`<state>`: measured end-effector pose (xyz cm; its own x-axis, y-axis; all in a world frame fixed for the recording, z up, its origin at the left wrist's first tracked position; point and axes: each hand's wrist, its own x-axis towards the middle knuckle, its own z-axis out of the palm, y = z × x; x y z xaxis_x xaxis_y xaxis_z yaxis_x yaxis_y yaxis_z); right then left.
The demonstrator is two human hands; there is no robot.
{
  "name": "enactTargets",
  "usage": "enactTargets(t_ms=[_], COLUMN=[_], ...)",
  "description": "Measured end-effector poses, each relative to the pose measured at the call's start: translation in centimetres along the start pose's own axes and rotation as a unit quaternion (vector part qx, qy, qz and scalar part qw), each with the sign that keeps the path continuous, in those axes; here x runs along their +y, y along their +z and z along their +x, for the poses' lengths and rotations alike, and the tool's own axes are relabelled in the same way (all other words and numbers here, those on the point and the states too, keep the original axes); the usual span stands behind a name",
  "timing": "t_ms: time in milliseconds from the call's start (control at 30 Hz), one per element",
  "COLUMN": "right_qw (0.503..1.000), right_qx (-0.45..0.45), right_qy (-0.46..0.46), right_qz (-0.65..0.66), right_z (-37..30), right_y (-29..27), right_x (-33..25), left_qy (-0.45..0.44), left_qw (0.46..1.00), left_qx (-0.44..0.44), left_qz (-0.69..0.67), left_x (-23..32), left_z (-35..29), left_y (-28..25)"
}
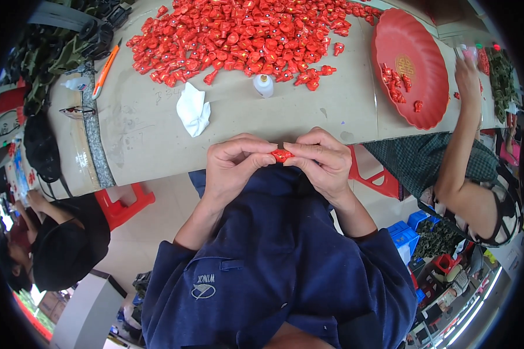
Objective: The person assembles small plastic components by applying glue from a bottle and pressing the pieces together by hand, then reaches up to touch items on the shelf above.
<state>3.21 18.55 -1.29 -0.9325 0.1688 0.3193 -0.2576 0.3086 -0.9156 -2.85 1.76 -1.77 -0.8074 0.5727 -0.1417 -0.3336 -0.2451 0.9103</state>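
Both our hands are at frame centre, thumbs and fingertips pinching one small red piece [282, 155] between them: left hand [236, 163] on its left end, right hand [322, 157] on its right end. We have the piece just off the near edge of the table [142, 136], partly covered by our fingertips; can't make out its full shape.

Top centre: we see a big heap of red pieces [233, 43]. Below it, a crumpled white cloth [193, 110] on the left, small white bottle [263, 86] on the right near the heap's lower edge. Upper left: orange knife [106, 70], lying at a slant. Upper right: red scalloped tray [431, 96], several red pieces in its lower left part. Right of the tray, we see a co-worker's hand [467, 72].
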Motion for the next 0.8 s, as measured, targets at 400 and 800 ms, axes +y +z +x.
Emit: enactTargets(t_ms=[400, 800], right_qw=[0.998, 0.999], right_qx=[0.010, 0.003], right_qy=[-0.023, 0.012], right_qz=[-0.057, -0.038], right_z=[0.39, 0.29], right_y=[-0.01, -0.18], right_x=[-0.27, -0.51], left_qy=[0.010, 0.302], left_qw=[1.000, 0.902], left_qx=[0.008, 0.067], left_qz=[0.012, 0.302], left_x=[0.18, -0.46], left_z=[-0.07, 0.30], left_y=[-0.07, 0.47])
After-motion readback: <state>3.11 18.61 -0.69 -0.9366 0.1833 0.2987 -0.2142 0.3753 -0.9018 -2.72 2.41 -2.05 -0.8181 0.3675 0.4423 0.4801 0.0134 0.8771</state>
